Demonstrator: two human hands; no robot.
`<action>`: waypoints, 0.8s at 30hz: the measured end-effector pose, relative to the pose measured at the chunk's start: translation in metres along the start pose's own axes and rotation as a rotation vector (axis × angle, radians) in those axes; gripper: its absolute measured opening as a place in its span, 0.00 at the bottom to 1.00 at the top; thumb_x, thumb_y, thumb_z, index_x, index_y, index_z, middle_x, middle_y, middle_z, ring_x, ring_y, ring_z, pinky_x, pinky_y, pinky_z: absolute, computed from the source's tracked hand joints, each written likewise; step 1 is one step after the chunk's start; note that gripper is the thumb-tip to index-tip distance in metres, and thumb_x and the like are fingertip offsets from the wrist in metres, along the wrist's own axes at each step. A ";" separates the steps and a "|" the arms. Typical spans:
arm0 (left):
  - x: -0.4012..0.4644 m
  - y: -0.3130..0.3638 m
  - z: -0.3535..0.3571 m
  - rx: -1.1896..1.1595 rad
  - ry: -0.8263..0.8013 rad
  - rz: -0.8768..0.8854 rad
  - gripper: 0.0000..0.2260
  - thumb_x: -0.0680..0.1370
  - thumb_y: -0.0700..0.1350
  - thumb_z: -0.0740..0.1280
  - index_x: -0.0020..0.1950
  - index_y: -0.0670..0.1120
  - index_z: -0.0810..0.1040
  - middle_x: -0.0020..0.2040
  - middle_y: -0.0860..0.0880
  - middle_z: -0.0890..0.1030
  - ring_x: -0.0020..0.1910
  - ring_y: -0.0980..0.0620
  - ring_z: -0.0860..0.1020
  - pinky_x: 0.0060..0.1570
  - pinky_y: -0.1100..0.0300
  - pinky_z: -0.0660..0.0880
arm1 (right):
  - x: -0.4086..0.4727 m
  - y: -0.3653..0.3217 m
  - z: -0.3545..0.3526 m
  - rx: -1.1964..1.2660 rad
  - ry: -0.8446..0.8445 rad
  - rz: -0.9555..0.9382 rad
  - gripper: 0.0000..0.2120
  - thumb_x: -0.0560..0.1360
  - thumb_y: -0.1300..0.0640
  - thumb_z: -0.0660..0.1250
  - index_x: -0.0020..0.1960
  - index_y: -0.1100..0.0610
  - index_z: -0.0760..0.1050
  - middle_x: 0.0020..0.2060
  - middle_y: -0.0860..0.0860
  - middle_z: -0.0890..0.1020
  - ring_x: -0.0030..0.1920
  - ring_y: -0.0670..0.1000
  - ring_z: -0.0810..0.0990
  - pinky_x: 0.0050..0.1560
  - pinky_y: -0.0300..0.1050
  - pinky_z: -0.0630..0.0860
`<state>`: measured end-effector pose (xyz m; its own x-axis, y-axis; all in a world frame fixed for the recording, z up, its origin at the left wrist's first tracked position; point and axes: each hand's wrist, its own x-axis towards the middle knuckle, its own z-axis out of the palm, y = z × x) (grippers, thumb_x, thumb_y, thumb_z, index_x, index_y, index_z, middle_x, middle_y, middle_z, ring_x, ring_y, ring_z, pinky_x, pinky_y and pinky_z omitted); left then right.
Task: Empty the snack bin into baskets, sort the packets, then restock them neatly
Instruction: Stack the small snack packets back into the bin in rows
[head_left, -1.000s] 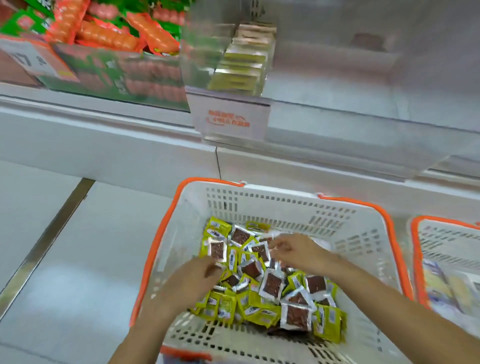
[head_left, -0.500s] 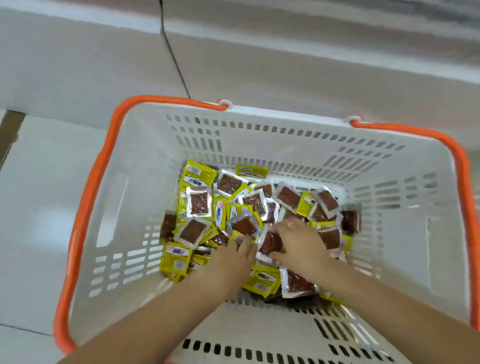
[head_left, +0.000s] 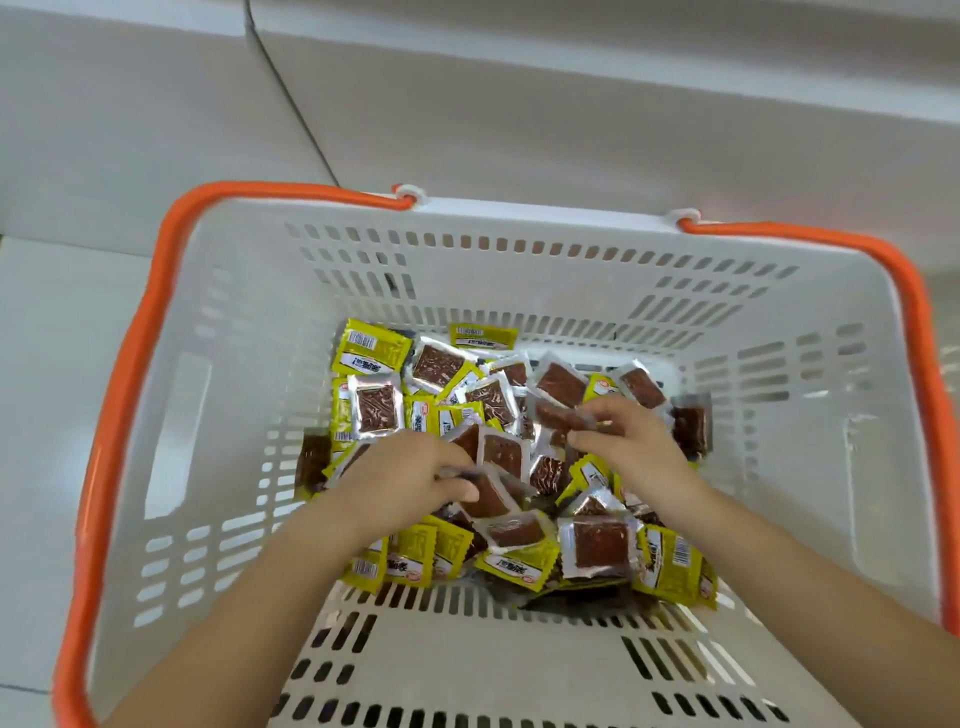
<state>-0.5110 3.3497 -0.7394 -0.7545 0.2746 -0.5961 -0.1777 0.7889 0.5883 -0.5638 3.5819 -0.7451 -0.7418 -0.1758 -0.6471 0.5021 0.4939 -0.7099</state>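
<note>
Background: a pale floor (head_left: 47, 364) lies to your left, and a white cabinet base (head_left: 519, 104) runs along behind the basket.
Left fingers: curled, thumb and fingertips pinching a clear-fronted packet (head_left: 488, 496) with a brown slab inside.
Left hand (head_left: 400, 480): low in the heap, left of centre, your forearm crossing the near wall.
Right fingers: bent and drawn together on a blurred packet (head_left: 563, 418); it looks like a pinch.
Right hand (head_left: 631, 447): right of centre, just above the heap.
Packets (head_left: 374, 408): yellow wrappers and clear brown-filled ones, jumbled face up and face down across the basket bottom.
Basket (head_left: 519, 270): white, slotted walls, orange handles (head_left: 130, 364) folded down along the rim.
</note>
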 end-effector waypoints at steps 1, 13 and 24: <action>0.001 -0.005 -0.003 -0.125 0.022 -0.023 0.09 0.76 0.52 0.68 0.44 0.48 0.81 0.44 0.49 0.82 0.38 0.53 0.79 0.43 0.53 0.75 | -0.002 -0.001 -0.003 0.089 0.031 0.037 0.07 0.75 0.64 0.67 0.51 0.66 0.73 0.43 0.51 0.79 0.42 0.42 0.79 0.45 0.32 0.73; 0.008 0.026 0.004 -0.681 0.306 -0.208 0.10 0.76 0.54 0.69 0.46 0.48 0.81 0.43 0.46 0.82 0.43 0.49 0.83 0.53 0.51 0.78 | -0.025 -0.020 0.016 0.478 -0.148 0.158 0.22 0.72 0.54 0.72 0.62 0.57 0.71 0.52 0.55 0.77 0.51 0.51 0.80 0.52 0.46 0.80; 0.033 0.024 0.049 0.307 0.155 -0.097 0.26 0.79 0.54 0.63 0.74 0.48 0.59 0.68 0.46 0.65 0.67 0.46 0.67 0.60 0.54 0.71 | -0.004 0.004 -0.013 0.415 0.159 0.229 0.09 0.76 0.60 0.67 0.55 0.54 0.74 0.46 0.50 0.81 0.44 0.48 0.79 0.41 0.41 0.75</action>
<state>-0.5092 3.4046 -0.7715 -0.8346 0.1224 -0.5370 -0.0725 0.9421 0.3275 -0.5651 3.5957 -0.7418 -0.6340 0.0460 -0.7719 0.7708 0.1180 -0.6261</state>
